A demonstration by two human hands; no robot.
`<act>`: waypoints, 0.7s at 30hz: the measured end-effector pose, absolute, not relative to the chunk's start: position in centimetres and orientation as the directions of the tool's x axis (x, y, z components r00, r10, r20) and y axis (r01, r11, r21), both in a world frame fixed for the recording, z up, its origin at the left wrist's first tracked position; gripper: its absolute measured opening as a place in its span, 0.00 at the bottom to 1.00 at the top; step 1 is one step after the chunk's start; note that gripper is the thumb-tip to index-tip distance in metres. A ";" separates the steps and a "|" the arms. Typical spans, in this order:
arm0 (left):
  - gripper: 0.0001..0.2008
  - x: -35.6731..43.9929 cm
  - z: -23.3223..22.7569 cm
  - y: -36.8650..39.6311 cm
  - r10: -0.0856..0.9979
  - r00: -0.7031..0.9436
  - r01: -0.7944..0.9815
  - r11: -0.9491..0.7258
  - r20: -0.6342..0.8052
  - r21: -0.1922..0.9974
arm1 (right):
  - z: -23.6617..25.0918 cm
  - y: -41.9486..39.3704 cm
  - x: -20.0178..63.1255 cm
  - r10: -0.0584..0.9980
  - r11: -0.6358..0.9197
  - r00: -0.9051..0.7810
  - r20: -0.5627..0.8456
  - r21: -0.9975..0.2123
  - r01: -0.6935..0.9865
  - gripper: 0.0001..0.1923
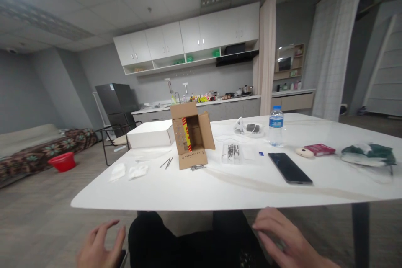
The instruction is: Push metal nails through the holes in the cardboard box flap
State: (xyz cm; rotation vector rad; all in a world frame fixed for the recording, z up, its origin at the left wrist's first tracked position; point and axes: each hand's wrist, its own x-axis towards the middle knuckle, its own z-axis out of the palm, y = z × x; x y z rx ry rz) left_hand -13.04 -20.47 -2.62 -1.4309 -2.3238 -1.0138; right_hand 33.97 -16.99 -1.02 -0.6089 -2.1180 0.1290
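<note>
My left hand (100, 247) hovers low at the bottom left, below the white table (194, 192), fingers spread and holding nothing. At the bottom right my right hand (289, 240) rests near my dark-clothed lap, fingers loosely apart and empty. Both hands are nearer than the table's front edge. On the table stands an open cardboard box (191, 135) with loose nails (166, 162) beside it, and a clear packet of metal parts (233, 152).
A black phone (289, 168), water bottle (276, 125), white box (150, 134), red booklet (319, 149) and green cloth (367, 154) lie on the table. Behind are a kitchen counter, fridge (116, 102), chair, red basin (62, 161) and low couch.
</note>
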 end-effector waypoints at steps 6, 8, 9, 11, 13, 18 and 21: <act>0.14 -6.8 3.1 -14.4 0.747 -0.184 0.948 -0.037 0.639 0.316 | 2.7 -9.1 28.4 0.582 0.813 -0.520 0.626 -0.425 0.398 0.06; 0.13 -4.5 4.0 -11.7 0.776 -0.053 0.947 -0.160 0.629 0.278 | 2.6 -5.7 26.5 0.605 0.796 -0.542 0.583 -0.447 0.408 0.06; 0.12 -3.5 4.2 -10.3 0.778 -0.013 0.943 -0.200 0.628 0.267 | 2.5 -4.2 25.6 0.605 0.796 -0.555 0.571 -0.432 0.424 0.06; 0.10 -1.7 4.2 -7.6 0.793 0.052 0.933 -0.255 0.607 0.254 | 2.0 -1.5 24.0 0.603 0.797 -0.574 0.553 -0.385 0.466 0.06; 0.09 -0.3 3.7 -5.2 0.812 0.068 0.934 -0.256 0.580 0.250 | 1.6 0.5 22.6 0.601 0.796 -0.588 0.541 -0.341 0.500 0.06; 0.08 1.5 2.1 -1.9 0.848 0.042 0.936 -0.218 0.529 0.275 | 1.4 2.5 21.0 0.610 0.789 -0.602 0.516 -0.322 0.523 0.08; 0.09 1.9 1.4 -1.3 0.852 0.012 0.927 -0.206 0.524 0.314 | 1.5 2.7 20.7 0.613 0.786 -0.611 0.501 -0.312 0.534 0.08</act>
